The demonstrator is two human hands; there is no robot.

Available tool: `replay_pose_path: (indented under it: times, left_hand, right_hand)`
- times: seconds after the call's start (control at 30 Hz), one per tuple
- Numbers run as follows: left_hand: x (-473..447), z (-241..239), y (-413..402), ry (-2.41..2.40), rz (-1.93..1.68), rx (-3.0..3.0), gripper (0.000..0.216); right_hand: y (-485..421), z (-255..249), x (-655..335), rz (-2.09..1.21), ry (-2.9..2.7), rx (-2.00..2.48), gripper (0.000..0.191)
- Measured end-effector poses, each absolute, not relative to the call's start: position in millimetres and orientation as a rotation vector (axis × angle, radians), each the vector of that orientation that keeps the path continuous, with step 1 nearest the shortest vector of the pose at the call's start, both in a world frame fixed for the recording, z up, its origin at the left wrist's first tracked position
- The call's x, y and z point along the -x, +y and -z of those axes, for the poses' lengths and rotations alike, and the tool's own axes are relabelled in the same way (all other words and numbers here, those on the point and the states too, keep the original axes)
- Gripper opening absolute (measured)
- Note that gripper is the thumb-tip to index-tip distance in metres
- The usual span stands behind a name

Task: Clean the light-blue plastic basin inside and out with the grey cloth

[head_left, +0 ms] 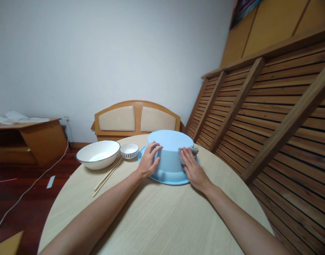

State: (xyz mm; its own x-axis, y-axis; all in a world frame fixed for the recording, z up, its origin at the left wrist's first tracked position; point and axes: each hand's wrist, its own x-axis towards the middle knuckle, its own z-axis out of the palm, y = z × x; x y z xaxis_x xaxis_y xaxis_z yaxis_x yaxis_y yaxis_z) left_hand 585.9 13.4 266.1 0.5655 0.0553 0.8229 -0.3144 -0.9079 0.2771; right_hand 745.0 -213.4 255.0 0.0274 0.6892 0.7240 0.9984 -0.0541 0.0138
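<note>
A light blue plastic basin point(166, 166) rests upside down on the round table, its wide rim against the tabletop. My left hand point(149, 161) is at the basin's left side, fingers apart and slightly bent, the tips at its wall and bottom edge. With my right hand point(194, 170) I hold a grey cloth point(181, 156) flat against the right side of the basin. Part of the cloth sticks out beyond my fingers, and the rest is covered by them.
Left of the basin on the table point(162, 219) stand a small patterned bowl point(129, 151) and a large white bowl point(98, 155). Several wooden chopsticks point(107, 177) lie beside them. A slatted wooden frame point(247, 117) leans at the right; a headboard point(137, 118) stands behind.
</note>
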Motion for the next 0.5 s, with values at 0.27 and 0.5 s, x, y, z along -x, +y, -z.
replay_pose_path:
  times: [0.27,0.5]
  left_hand:
    - [-587,-266,13,-0.222,-1.302,-2.408,0.054]
    - [-587,-265,13,-0.216,-1.304,-2.425,0.051]
  right_hand:
    - [-202,-258,-714,0.81,-2.114,1.71,0.061]
    - [-199,-260,-708,0.901,-2.119,1.746,0.058]
